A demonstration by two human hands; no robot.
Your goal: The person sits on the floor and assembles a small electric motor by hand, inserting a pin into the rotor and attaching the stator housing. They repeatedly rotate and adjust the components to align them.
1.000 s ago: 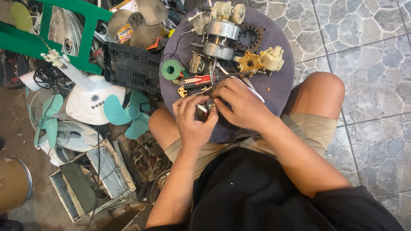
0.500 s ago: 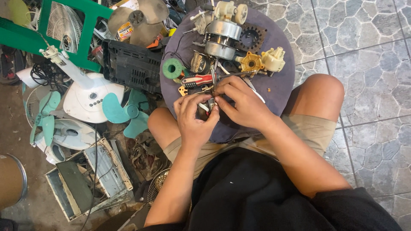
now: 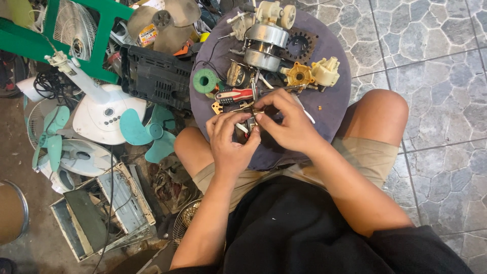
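I sit with a round purple stool top [image 3: 332,99] in front of my knees. My left hand [image 3: 231,139] and my right hand [image 3: 286,122] meet at its near edge, both pinched on a small dark electrical part [image 3: 250,123] with thin wires. Just beyond my fingers lies a red-handled screwdriver [image 3: 234,95]. Farther back on the stool top stand a metal fan motor [image 3: 264,45], a green tape roll [image 3: 206,80], a yellow gear piece [image 3: 298,75] and a cream plastic piece [image 3: 325,71].
To the left lie a black plastic crate [image 3: 154,76], a white fan base [image 3: 99,114], teal fan blades [image 3: 147,132], a green plastic frame [image 3: 91,30] and an opened metal casing [image 3: 101,213]. Stone-pattern floor tiles [image 3: 436,76] spread to the right.
My hands stay together on the small part; the fingers have shifted slightly. The view has moved a little.
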